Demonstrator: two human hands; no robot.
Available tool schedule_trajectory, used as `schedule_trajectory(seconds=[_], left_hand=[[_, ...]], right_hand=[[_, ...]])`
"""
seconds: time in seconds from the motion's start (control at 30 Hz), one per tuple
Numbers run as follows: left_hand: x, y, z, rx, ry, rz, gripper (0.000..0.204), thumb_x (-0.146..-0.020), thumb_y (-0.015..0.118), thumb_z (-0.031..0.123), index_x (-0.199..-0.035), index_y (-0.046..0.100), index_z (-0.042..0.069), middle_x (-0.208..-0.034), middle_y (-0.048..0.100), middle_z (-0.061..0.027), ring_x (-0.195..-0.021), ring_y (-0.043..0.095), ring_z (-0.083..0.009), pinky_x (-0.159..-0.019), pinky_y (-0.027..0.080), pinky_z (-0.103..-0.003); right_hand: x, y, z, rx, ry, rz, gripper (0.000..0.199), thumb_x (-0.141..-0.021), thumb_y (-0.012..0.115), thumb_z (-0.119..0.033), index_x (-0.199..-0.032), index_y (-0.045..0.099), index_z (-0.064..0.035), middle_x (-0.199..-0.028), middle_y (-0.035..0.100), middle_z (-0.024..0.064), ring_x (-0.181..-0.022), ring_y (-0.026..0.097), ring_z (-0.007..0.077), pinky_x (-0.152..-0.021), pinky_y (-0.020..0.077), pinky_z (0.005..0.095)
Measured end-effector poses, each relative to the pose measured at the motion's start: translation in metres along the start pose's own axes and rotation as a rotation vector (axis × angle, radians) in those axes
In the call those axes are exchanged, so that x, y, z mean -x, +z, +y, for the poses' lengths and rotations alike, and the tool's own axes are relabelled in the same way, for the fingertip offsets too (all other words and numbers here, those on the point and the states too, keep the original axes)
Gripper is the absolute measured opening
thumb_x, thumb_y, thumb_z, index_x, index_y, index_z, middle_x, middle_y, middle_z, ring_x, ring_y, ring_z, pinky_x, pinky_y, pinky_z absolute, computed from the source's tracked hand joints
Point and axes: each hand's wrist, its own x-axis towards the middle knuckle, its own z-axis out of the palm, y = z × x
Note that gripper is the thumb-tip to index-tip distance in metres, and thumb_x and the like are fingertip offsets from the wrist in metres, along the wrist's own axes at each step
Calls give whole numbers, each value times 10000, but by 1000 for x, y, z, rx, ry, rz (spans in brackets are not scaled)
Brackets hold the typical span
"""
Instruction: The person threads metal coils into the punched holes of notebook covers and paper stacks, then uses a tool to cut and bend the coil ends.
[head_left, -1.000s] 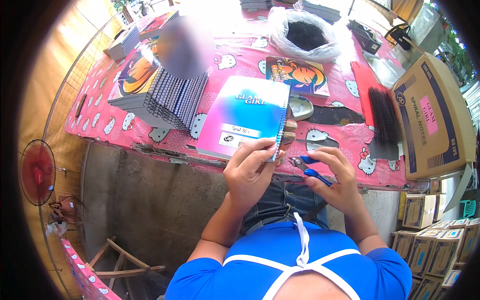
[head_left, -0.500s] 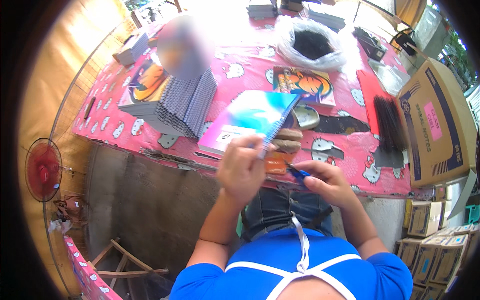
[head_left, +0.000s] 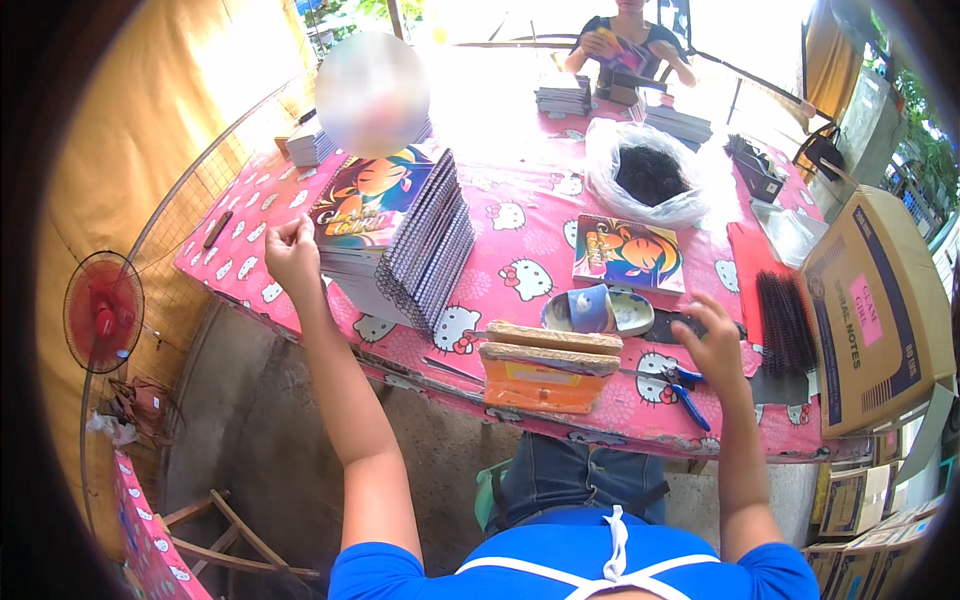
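Pink tablecloth [head_left: 530, 225], left hand [head_left: 292, 255] pinched empty beside notebook stack [head_left: 400, 235] — right hand [head_left: 715, 345] spread above blue pliers [head_left: 688, 392]

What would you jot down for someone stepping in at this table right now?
Left hand: raised beside the tall stack of spiral notebooks, fingers curled, holding nothing that shows.
Right hand: open, above the blue-handled pliers lying on the pink tablecloth.
One loose notebook lies mid-table; black spiral coils wait at the right.
Done: many notebooks are bound and stacked.
Left: the coils remain unused.
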Motion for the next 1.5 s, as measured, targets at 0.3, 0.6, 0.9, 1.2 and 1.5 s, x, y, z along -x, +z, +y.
schedule_trajectory(seconds=[0.3, 0.6, 0.9, 1.2, 1.5], left_hand=[[23, -6, 21, 216, 94, 125, 292, -869, 703, 166, -1046, 556, -13, -1049, 601, -105, -937, 572, -154, -808, 467, -255], [203, -44, 124, 741, 289, -300, 357, -875, 601, -7, -1202, 459, -30, -1191, 572, -205, -1136, 558, -245, -1029, 405, -390], [254, 0, 107, 904, -286, -591, 344, -862, 601, -59, -1176, 467, -12, -1178, 536, -136, -1147, 510, -193, -1024, 382, -332], [254, 5, 102, 892, -396, -603, 279, -890, 561, -58, -1157, 496, -11, -1144, 579, -117, -1105, 547, -165, -962, 440, -287], [252, 2, 95, 972, -460, -599, 250, -902, 527, -71, -1143, 508, -4, -1127, 594, -115, -1084, 562, -146, -937, 459, -259]], right_hand=[[-135, 100, -6, 210, -509, -401, 288, -719, 723, -115, -1005, 698, -125, -1122, 569, 124, -1103, 534, 304, -921, 450, 395], [-161, 136, -2, 418, -480, -745, 267, -707, 720, -196, -953, 696, -93, -1057, 581, 149, -944, 622, 332, -807, 511, 425], [-157, 139, -3, 436, -504, -714, 166, -730, 633, -165, -777, 671, -11, -840, 651, 171, -806, 649, 328, -752, 518, 413], [-158, 127, 2, 319, -537, -675, 144, -774, 612, -137, -801, 683, -16, -832, 654, 185, -820, 639, 350, -758, 509, 435], [-153, 129, 7, 256, -503, -643, 158, -757, 624, -106, -861, 697, -12, -846, 667, 182, -830, 646, 346, -767, 509, 440]])
